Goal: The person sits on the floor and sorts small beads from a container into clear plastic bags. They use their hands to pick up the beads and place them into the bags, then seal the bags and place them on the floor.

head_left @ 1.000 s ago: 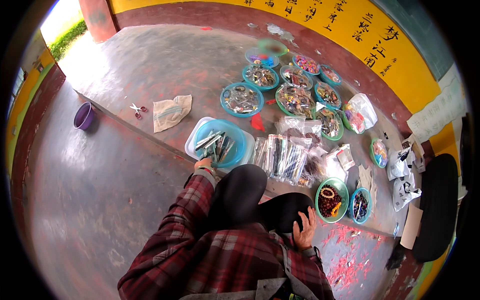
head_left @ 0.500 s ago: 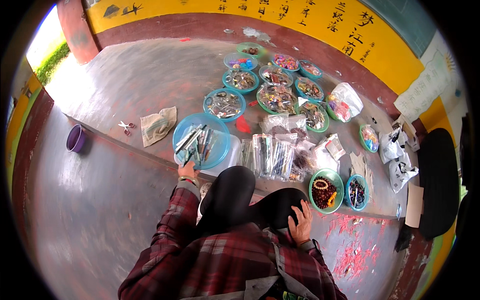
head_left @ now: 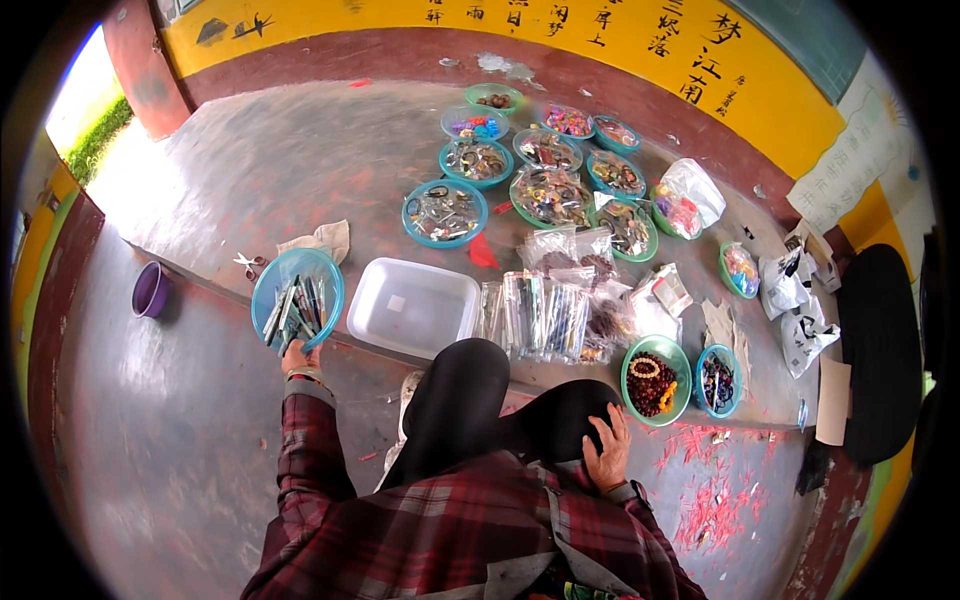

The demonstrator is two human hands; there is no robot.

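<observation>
My left hand grips the near rim of a blue plastic basin, its fingers partly hidden by the basin. Several pens lie loose inside it. To the right of the basin sits a white translucent plastic tray with a small pale square on its bottom. My right hand rests on my right knee with its fingers spread and nothing in it. Bundles of pens in clear plastic bags lie beside the tray, in front of my knees.
Several basins of small trinkets stand on the raised floor ahead. A green basin of beads and a blue one are right of my knee. Scissors, a cloth, a purple bucket and white bags lie around.
The blue basin with the pens has moved left in my left hand, off the white tray, which now shows fully. It now partly covers the cloth. My right hand stays on my knee.
</observation>
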